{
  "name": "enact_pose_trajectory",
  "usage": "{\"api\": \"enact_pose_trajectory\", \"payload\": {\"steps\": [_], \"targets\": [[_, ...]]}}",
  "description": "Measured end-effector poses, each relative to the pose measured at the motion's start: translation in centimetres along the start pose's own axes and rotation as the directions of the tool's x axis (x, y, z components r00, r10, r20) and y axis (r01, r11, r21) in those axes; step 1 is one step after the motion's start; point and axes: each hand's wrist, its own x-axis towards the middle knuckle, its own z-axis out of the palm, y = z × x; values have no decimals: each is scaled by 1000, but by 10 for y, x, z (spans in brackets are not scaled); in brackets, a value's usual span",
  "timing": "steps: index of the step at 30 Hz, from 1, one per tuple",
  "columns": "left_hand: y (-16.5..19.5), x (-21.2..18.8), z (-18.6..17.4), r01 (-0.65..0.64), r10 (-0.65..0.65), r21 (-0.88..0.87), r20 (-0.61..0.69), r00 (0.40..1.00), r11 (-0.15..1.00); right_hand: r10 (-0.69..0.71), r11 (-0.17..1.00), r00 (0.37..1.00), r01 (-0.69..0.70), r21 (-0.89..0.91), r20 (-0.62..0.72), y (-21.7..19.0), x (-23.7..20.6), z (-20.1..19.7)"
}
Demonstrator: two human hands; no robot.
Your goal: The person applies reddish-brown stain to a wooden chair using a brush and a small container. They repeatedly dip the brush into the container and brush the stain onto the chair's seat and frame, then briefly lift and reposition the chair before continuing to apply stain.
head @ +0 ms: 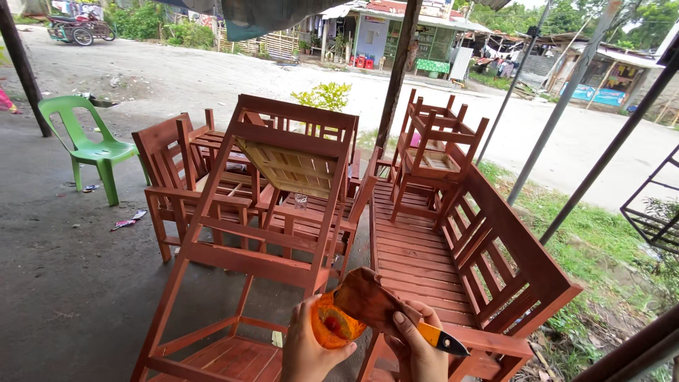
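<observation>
My left hand [308, 350] grips a small orange container [331, 327] smeared with reddish-brown stain, at the bottom centre of the head view. My right hand [417, 346] holds a paintbrush [385, 311] with a stained brown bristle head and a yellow and black handle; the bristles rest over the container's rim. Just in front of the hands stands an upturned red-brown wooden chair [276, 212]. To its right is a long slatted wooden bench [453, 262] in the same colour.
More red-brown wooden chairs [177, 177] are stacked behind, another [435, 145] sits on the bench. A green plastic chair [88, 145] stands at left on the dark concrete floor. Slanted metal poles [566, 106] and grass lie to the right; a gravel road and houses lie beyond.
</observation>
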Motion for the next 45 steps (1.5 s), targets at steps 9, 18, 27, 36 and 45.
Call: {"api": "enact_pose_trajectory", "payload": {"steps": [9,18,27,36,45], "targets": [[22,25,18,-27,26,40,12,1000,999,-73,997,997,72,-24,-39,-30,36,-2],[21,96,17,-188,189,37,-40,981,981,-302,891,918,368,-267,257,-74,70,48],[10,182,30,-418,406,-43,-158,900,908,-142,549,761,592,-590,632,-101,139,95],[-7,246,66,-557,577,148,-195,794,817,-35,402,619,727,-556,784,-85,216,128],[-14,314,122,-472,551,323,-222,805,820,1,458,519,759,-462,855,-80,334,115]]}}
